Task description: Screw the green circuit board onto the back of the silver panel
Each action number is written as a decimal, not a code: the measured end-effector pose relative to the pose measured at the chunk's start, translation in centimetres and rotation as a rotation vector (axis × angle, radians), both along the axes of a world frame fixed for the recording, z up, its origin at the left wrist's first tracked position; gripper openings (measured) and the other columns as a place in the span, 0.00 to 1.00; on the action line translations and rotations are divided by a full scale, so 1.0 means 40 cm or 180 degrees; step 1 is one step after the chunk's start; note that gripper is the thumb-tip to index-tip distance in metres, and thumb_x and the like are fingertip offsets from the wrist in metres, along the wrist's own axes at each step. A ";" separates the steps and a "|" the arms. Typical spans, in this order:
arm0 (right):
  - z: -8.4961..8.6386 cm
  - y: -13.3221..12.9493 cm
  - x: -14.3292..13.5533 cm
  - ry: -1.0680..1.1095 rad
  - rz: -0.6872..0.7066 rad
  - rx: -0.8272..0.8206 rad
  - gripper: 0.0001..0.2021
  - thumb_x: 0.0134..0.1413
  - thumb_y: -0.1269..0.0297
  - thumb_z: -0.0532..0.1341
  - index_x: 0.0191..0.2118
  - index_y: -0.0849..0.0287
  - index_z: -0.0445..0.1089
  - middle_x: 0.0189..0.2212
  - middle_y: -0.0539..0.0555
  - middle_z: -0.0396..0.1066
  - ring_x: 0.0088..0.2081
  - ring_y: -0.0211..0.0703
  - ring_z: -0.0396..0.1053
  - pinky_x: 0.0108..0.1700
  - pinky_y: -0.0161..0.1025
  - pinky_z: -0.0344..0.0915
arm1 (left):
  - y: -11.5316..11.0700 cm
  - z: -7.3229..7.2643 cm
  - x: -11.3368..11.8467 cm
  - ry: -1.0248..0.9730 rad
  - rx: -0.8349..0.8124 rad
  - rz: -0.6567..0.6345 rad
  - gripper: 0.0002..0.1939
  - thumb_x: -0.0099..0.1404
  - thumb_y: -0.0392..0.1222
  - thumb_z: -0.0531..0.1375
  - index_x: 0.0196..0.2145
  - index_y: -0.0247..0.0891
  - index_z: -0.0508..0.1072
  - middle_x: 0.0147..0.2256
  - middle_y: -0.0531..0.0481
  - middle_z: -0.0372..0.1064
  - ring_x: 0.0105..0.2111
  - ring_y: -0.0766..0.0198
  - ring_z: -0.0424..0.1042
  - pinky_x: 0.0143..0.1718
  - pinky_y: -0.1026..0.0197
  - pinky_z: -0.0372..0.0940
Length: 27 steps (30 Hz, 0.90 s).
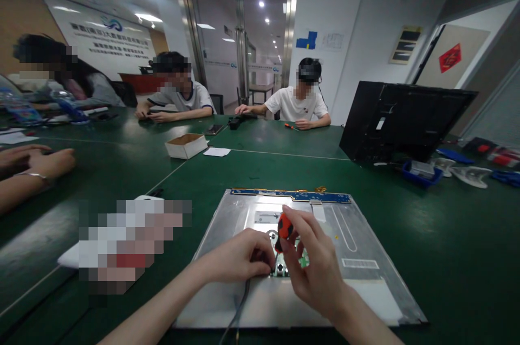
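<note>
A flat metal-backed display panel (292,301) lies on the table before me. My right hand (314,258) grips the red and black handle of a screwdriver (285,226), held nearly upright with its lower end over a small green circuit board (304,259). Beside it, my left hand (252,255) has its fingers pinched together at the left edge of that board; what sits between them is hidden. Dark thin cables (244,301) run from beneath my left hand towards the panel's near edge. A blue circuit strip (284,195) lines the panel's far edge.
The green table (260,171) bears a white box (186,146), a paper slip (216,152) and a black monitor housing (402,123) at right. Near that stands a blue tray (422,173). Two people sit opposite, another at far left; someone's hands (49,163) rest at left.
</note>
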State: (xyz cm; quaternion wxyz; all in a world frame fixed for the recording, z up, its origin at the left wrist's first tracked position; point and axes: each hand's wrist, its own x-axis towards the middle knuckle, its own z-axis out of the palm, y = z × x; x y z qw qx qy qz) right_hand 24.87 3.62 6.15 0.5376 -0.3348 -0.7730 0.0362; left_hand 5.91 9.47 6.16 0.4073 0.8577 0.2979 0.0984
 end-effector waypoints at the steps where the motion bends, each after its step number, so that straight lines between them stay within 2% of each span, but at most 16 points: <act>1: -0.001 0.002 0.001 0.0023 0.0000 0.0021 0.24 0.64 0.72 0.54 0.64 0.56 0.55 0.46 0.60 0.70 0.32 0.40 0.71 0.28 0.37 0.72 | 0.000 0.001 -0.001 0.0007 0.0011 0.0008 0.04 0.59 0.33 0.62 0.32 0.36 0.78 0.33 0.51 0.71 0.32 0.63 0.68 0.32 0.63 0.62; 6: -0.010 0.009 0.000 0.0182 -0.0189 0.0201 0.17 0.64 0.68 0.59 0.56 0.55 0.58 0.38 0.54 0.73 0.28 0.39 0.70 0.27 0.36 0.70 | -0.001 0.000 -0.004 -0.0004 -0.0002 0.0012 0.06 0.59 0.33 0.62 0.34 0.37 0.79 0.35 0.50 0.72 0.33 0.62 0.69 0.32 0.63 0.62; 12: -0.019 0.002 -0.001 0.0255 -0.0161 0.0077 0.20 0.62 0.70 0.57 0.57 0.55 0.55 0.43 0.57 0.72 0.27 0.38 0.69 0.27 0.37 0.68 | 0.002 -0.007 -0.004 -0.0007 -0.0072 -0.0022 0.06 0.59 0.33 0.62 0.35 0.37 0.79 0.34 0.51 0.72 0.32 0.63 0.69 0.32 0.64 0.62; 18: -0.012 0.008 0.003 0.0219 0.0069 0.0051 0.21 0.63 0.73 0.55 0.60 0.56 0.56 0.50 0.61 0.67 0.40 0.45 0.71 0.30 0.37 0.70 | 0.001 -0.013 -0.003 -0.0113 0.0026 -0.0003 0.08 0.57 0.31 0.62 0.35 0.36 0.79 0.33 0.51 0.71 0.31 0.64 0.68 0.31 0.64 0.61; 21: -0.007 0.008 0.004 0.0057 0.0078 0.0017 0.22 0.65 0.73 0.53 0.63 0.56 0.56 0.51 0.61 0.67 0.43 0.46 0.71 0.32 0.38 0.71 | -0.001 -0.008 0.000 -0.0099 0.0030 -0.0014 0.06 0.57 0.31 0.62 0.33 0.36 0.78 0.30 0.53 0.70 0.30 0.65 0.67 0.29 0.64 0.60; 24: -0.004 0.006 0.005 -0.0045 0.0133 0.0027 0.23 0.66 0.73 0.51 0.64 0.57 0.54 0.51 0.61 0.69 0.41 0.45 0.72 0.32 0.38 0.72 | -0.002 -0.003 0.000 -0.0031 0.0024 0.0014 0.05 0.58 0.32 0.62 0.32 0.37 0.78 0.29 0.53 0.69 0.28 0.65 0.66 0.29 0.65 0.60; 27: -0.006 0.003 0.005 0.0021 0.0060 0.0076 0.21 0.66 0.69 0.55 0.62 0.57 0.55 0.46 0.59 0.72 0.33 0.42 0.71 0.28 0.38 0.70 | -0.001 -0.003 -0.002 -0.0025 0.0078 0.0044 0.05 0.58 0.32 0.63 0.32 0.36 0.78 0.30 0.53 0.70 0.29 0.64 0.67 0.30 0.64 0.60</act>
